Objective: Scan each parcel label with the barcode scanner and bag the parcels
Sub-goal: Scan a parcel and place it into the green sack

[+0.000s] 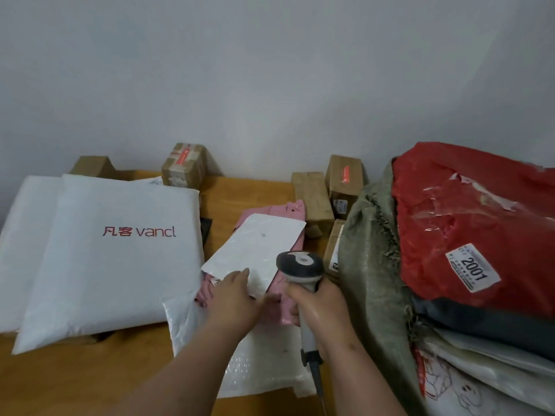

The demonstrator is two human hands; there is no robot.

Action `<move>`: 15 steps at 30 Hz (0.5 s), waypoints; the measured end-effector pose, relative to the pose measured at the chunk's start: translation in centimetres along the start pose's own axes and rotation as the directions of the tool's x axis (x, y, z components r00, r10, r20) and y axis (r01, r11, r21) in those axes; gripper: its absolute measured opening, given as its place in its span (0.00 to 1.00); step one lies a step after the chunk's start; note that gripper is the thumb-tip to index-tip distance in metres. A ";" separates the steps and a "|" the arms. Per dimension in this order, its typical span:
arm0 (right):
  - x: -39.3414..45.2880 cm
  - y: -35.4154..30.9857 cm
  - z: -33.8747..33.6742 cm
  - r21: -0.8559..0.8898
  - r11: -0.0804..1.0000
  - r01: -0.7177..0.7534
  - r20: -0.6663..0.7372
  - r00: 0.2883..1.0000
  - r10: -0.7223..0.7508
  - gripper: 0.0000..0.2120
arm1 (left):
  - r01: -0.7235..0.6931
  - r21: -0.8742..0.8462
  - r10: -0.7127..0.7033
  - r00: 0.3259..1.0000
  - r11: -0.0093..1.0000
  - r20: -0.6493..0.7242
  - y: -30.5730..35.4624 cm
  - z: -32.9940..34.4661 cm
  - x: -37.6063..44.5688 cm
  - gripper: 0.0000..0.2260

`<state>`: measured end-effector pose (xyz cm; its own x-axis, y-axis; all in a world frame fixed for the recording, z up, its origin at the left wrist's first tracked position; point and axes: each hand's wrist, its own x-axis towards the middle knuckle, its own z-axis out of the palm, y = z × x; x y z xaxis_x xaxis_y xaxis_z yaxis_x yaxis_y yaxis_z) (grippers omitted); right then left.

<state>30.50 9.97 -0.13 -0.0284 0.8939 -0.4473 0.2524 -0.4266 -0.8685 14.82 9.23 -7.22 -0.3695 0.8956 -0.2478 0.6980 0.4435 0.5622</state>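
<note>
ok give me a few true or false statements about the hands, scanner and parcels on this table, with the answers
1. The right hand grips the barcode scanner by its handle. True.
2. The left hand holds a cardboard box. False: it rests on a small white mailer.
3. The small white mailer lies on top of a pink parcel. True.
4. The big white bag printed "vancl" sits to the right of the scanner. False: it lies to the left.
5. The red parcel with a label reading 2001 sits in the woven sack at right. True.
</note>
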 end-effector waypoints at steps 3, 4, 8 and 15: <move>1.9 0.0 0.1 0.002 1.000 -0.027 0.034 0.999 0.027 0.03 | -0.004 0.133 0.003 1.000 0.991 0.007 0.4 1.2 1.8 0.42; 2.5 0.0 0.0 -0.007 1.000 -0.029 0.031 0.999 0.030 0.05 | -0.007 0.165 0.004 1.000 0.986 0.014 0.5 1.6 2.3 0.41; 4.3 0.5 -0.2 -0.021 0.999 -0.029 0.004 1.000 0.029 0.05 | -0.004 0.077 -0.001 0.998 0.997 0.065 0.4 2.2 3.7 0.28; 4.7 0.2 0.1 0.024 0.999 -0.025 -0.004 1.000 0.025 0.04 | 0.081 -0.100 -0.099 0.977 0.992 -0.188 0.1 -0.4 3.5 0.10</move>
<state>30.36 14.05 -2.42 -0.0183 0.8835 -0.4680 0.2296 -0.4519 -0.8620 13.39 12.41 -7.70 -0.5455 0.8248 -0.1490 0.6009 0.5088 0.6164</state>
